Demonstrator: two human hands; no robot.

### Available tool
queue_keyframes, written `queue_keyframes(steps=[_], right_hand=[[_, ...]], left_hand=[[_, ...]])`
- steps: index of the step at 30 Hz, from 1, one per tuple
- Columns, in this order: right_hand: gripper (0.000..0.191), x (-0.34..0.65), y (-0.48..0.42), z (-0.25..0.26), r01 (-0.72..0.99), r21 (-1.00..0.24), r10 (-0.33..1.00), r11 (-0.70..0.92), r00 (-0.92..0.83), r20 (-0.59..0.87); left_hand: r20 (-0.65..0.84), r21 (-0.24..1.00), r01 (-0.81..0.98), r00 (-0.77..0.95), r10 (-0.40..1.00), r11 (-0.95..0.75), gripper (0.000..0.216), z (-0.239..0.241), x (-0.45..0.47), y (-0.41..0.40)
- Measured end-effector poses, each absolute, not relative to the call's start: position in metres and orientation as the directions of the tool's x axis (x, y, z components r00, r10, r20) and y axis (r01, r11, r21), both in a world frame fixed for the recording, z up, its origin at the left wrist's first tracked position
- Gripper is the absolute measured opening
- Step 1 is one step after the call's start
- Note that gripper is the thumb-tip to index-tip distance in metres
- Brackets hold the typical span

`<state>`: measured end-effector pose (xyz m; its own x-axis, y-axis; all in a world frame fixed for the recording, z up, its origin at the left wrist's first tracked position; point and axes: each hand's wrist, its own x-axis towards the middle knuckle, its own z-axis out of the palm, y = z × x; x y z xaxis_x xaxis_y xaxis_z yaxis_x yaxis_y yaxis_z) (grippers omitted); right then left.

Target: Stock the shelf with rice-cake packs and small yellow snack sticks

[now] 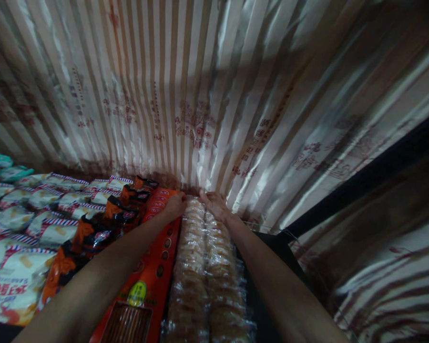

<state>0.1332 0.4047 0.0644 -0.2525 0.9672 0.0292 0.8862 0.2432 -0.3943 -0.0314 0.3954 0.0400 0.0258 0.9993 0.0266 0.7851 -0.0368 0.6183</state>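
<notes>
- Forearms [289, 286] nearest, converging from near left and near right.
- Two rows [189, 267] of wrapped packets lie between them on the counter [286, 248], long axis near to far.
- Left hand [176, 206] at the far left corner, over the red box's [153, 269] edge; right hand [215, 206] at the far right end.
- Hands apart, neither clearly nearer; grip cannot be determined.

red-and-blue lettering on white snack bag [21, 274], vertical characters on striped curtain [157, 57], print on yellow oval [137, 293] of red-orange package [153, 283], all too blurred to read
</notes>
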Motion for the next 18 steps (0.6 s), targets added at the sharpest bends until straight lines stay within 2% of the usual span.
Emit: queue_keyframes(steps=[6, 10, 13, 18], right_hand=[[0.067, 0.13, 0.404, 0.064, 0.881, -0.417, 0.968, 0.224, -0.25, -0.008], [0.07, 0.134, 0.405, 0.062, 0.858, -0.456, 0.967, 0.234, -0.253, 0.02], [0.07, 0.136, 0.405, 0.062, 0.871, -0.432, 0.969, 0.234, -0.242, 0.038], [0.07, 0.137, 0.407, 0.059, 0.875, -0.418, 0.967, 0.244, -0.251, 0.041]], left_hand=[[0.024, 0.718, 0.696, -0.009, 1.0, -0.011, 0.019, 0.027, -0.033, 0.403], [-0.019, 0.709, 0.704, -0.019, 1.0, 0.027, 0.018, 0.028, -0.033, 0.406], [-0.024, 0.704, 0.71, -0.007, 1.0, 0.022, 0.018, 0.031, -0.03, 0.406], [-0.004, 0.76, 0.648, -0.066, 0.998, 0.046, 0.02, 0.026, -0.025, 0.409]])
